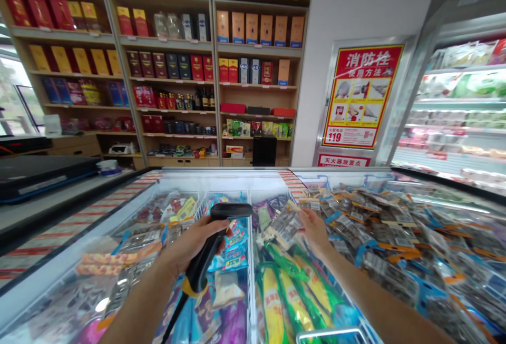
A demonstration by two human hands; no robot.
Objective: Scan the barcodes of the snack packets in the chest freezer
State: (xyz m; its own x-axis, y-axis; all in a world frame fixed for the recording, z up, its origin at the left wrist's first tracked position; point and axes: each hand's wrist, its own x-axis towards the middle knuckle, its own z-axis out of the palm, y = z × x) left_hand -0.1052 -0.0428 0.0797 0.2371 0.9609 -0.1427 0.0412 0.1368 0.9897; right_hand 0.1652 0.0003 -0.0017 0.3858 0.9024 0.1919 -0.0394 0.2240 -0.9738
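My left hand [197, 238] is wrapped round the grip of a black barcode scanner [205, 259], whose head points right and whose cable trails down to the left. In my right hand [314, 228] is a clear plastic food packet [282, 225], pinched at its right side. The packet is held a short way to the right of the scanner head, apart from it. Both hands are over an open chest freezer. Under the packet lie yellow corn packs [272, 302] with green wrapping. Blue snack packets [237, 252] lie below and behind the scanner.
White wire dividers [251, 281] split the freezer. Heaps of dark vacuum packs [379, 217] fill its right side; bagged foods [106, 259] lie at left. A black flat device [43, 175] rests on the left counter. Shelves of boxed goods [174, 65] and a red fire-hydrant sign [363, 96] stand behind.
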